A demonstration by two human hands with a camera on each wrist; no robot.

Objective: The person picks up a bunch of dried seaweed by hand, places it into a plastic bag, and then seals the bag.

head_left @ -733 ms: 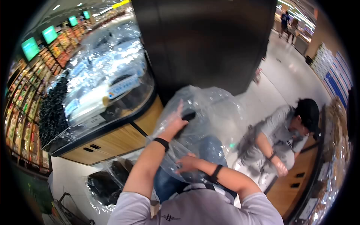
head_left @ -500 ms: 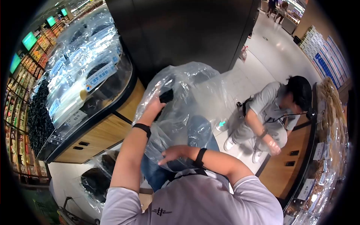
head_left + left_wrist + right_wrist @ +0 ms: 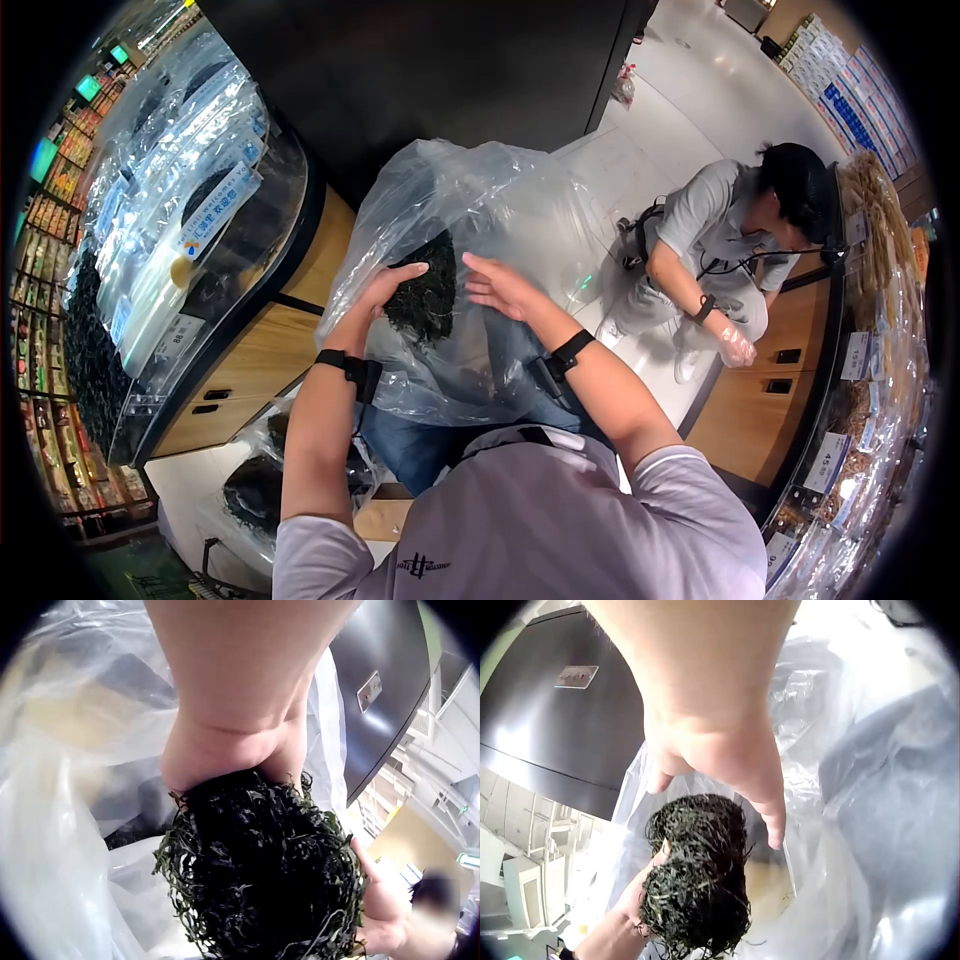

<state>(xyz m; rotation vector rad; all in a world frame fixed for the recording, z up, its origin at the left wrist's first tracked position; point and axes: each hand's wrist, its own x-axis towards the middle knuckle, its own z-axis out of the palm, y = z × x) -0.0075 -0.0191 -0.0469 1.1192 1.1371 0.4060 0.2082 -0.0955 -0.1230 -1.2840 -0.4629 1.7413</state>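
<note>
A dark clump of dried shredded seaweed (image 3: 425,300) is held up over a large clear plastic bag (image 3: 480,185). My left hand (image 3: 378,290) grips its left side, the thumb lying across the top; the other fingers are mostly hidden beneath. Just right of the clump, my right hand (image 3: 505,288) has its fingers extended and holds nothing. In the left wrist view the seaweed (image 3: 262,877) looks like a dense tangle with loose strands at its edges. The right wrist view shows my right hand (image 3: 712,754) apart from the seaweed (image 3: 694,892), fingers spread above it.
A tall black cabinet (image 3: 410,70) stands in front. To the left is a wood-sided counter (image 3: 245,365) with plastic-covered goods. Another bag of dark stuff (image 3: 255,495) lies on the floor. A person in grey (image 3: 705,220) crouches at right beside another display counter (image 3: 760,420).
My right hand has moved up from the bag's near side to beside the seaweed. My left hand has turned, bringing the clump into fuller view. The head view has shifted.
</note>
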